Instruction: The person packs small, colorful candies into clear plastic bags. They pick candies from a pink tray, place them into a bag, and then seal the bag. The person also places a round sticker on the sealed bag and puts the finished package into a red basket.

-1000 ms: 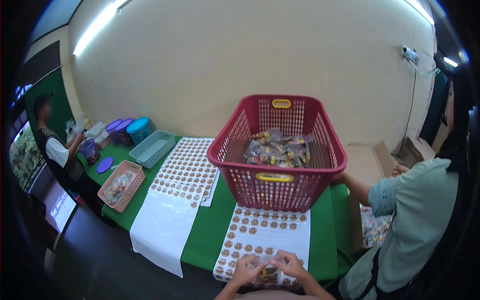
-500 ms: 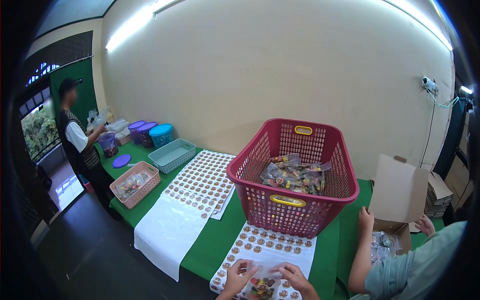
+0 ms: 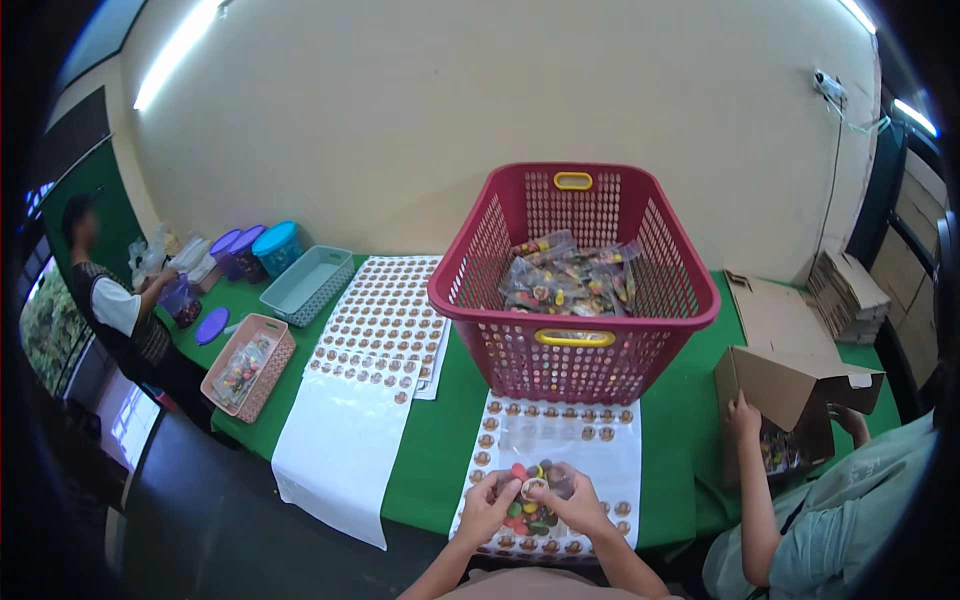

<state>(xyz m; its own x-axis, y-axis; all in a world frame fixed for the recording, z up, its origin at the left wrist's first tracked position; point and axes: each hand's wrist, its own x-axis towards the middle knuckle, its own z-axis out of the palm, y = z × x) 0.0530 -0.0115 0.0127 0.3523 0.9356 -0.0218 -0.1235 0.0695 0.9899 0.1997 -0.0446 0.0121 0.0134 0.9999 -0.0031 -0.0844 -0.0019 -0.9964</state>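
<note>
Between both hands is a clear plastic bag of colourful candies [image 3: 530, 517], held over the near sticker sheet [image 3: 625, 455]. My left hand [image 3: 487, 505] grips the bag's left side, its thumb at a round sticker [image 3: 534, 488] on the front. On the other side my right hand [image 3: 580, 502] pinches the bag, with its thumb at the same sticker. Round brown-and-white stickers cover parts of the sheet, and bare white patches lie between them. Directly beyond it stands a maroon laundry basket [image 3: 575, 365] with yellow handles, containing many filled candy bags [image 3: 570, 275].
To the left are more sticker sheets [image 3: 345, 430], a pink basket [image 3: 253, 335] holding bags, a grey-green basket [image 3: 308, 283] and lidded tubs [image 3: 277, 245]. A co-worker at right handles a cardboard box [image 3: 735, 385]. Another person [image 3: 110, 300] stands far left.
The view has tilted downward. My hands have shifted from the bag's top edge to its sides, and a round sticker now shows under my thumbs. The co-worker's raised box flap has come down.
</note>
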